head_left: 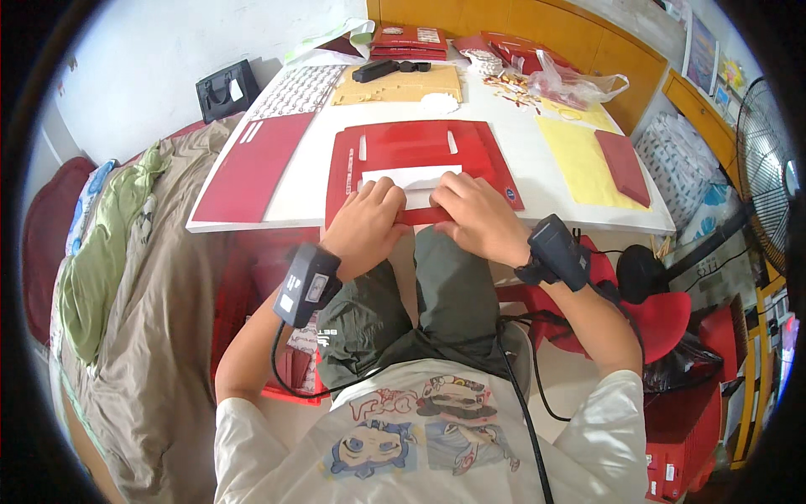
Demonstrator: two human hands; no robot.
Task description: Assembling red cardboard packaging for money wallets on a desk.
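Observation:
A flat red cardboard piece point(403, 144) lies in front of me at the near edge of the table, apparently on a stack of similar pieces. A white strip point(411, 177) runs across its near part, perhaps the pale underside of a folded flap. My left hand point(369, 220) grips the near edge at the left end of this strip, fingers curled over and thumb below. At the right end my right hand point(483, 218) pinches the same edge in a like manner. Both hands are closed, and parts of the edge are hidden under the fingers. Each wrist wears a black strapped device.
A long red sheet point(256, 168) and a patterned white sheet point(298, 91) lie left on the white table point(304, 195). Farther back is a tan board point(399, 86). Yellow sheets point(579, 160), a dark red piece point(623, 168) and a plastic bag point(579, 82) lie right. A fan point(768, 168) stands far right.

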